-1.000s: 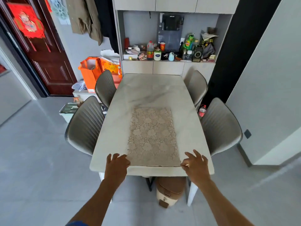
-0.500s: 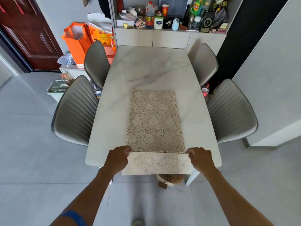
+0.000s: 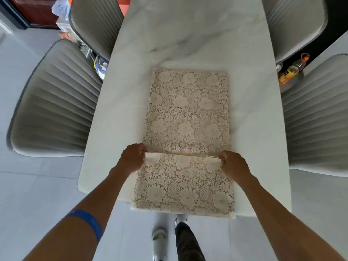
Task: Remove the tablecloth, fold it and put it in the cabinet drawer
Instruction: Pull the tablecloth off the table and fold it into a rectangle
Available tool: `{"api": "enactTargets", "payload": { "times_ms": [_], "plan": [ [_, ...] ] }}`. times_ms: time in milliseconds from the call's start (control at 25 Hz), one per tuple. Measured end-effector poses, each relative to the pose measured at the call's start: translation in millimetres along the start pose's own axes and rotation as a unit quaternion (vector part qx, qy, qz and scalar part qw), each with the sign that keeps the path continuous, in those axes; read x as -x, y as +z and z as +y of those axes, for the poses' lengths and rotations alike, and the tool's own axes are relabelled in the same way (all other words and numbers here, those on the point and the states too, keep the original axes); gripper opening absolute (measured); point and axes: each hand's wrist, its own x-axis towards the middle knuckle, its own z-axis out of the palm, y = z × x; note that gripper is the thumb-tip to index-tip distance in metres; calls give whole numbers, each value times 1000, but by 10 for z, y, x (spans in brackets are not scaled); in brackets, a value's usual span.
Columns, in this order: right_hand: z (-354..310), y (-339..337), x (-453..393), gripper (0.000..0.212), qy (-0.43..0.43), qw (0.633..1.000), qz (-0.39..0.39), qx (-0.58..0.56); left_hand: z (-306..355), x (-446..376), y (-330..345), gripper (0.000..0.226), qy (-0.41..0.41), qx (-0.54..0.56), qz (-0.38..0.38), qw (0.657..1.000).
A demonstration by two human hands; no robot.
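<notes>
Cream lace with a flower pattern is what I am looking at: the tablecloth (image 3: 188, 117) is lying on the near half of the pale marble table (image 3: 188, 34), already narrowed into a long strip that is running away from me down the middle. Its near end is hanging a little over the table edge toward my feet. I am holding the cloth with both hands across its width. My left hand (image 3: 132, 159) is closed on the left edge of the cloth, fingers curled around the fabric, and my right hand (image 3: 233, 164) is closed in the same way on the right edge. Between the two hands a straight crease is showing, so I judge that I am making a fold across the strip, though I cannot tell from this view which way the fold is going. Grey ribbed chairs (image 3: 56, 110) are standing on both sides of the table, near but not touching the cloth. As for progress, I think the task is somewhere in the middle: the cloth is no longer spread over the whole table, and the folding is started but not finished, because the strip is still long. The cabinet drawer is not visible here, so carrying the folded cloth there and putting it inside is still waiting to be done.
</notes>
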Motion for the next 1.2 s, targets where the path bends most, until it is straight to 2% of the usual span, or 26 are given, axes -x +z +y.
{"api": "enactTargets", "payload": {
  "times_ms": [240,320,440,520,640,760,840,960,1080,1200],
  "plan": [
    [96,104,-98,23,-7,996,31,-84,-132,-49,154,14,8,53,27,998],
    [101,116,-81,24,1,994,51,-94,-91,-43,152,18,26,41,76,996],
    [-10,256,117,41,9,981,187,-54,69,147,321,31,71,-69,170,980],
    [-289,586,443,50,-12,968,243,-63,118,497,655,40,123,-83,165,975],
    [-529,1200,870,56,-37,981,191,-22,-174,945,1113,56,156,-123,110,974],
    [-223,1450,896,60,-63,981,173,66,-443,897,1247,65,154,-152,102,971],
    [-70,1436,925,63,-74,978,178,83,-476,881,1229,69,169,-145,90,971],
    [61,1402,1067,73,-70,982,155,82,-709,952,1081,82,238,-112,30,964],
    [296,1323,1236,92,-118,982,105,108,-952,986,805,103,298,-199,-30,933],
    [371,1202,1330,88,-157,975,93,124,-861,1037,698,101,300,-284,-19,911]
  ]
}}
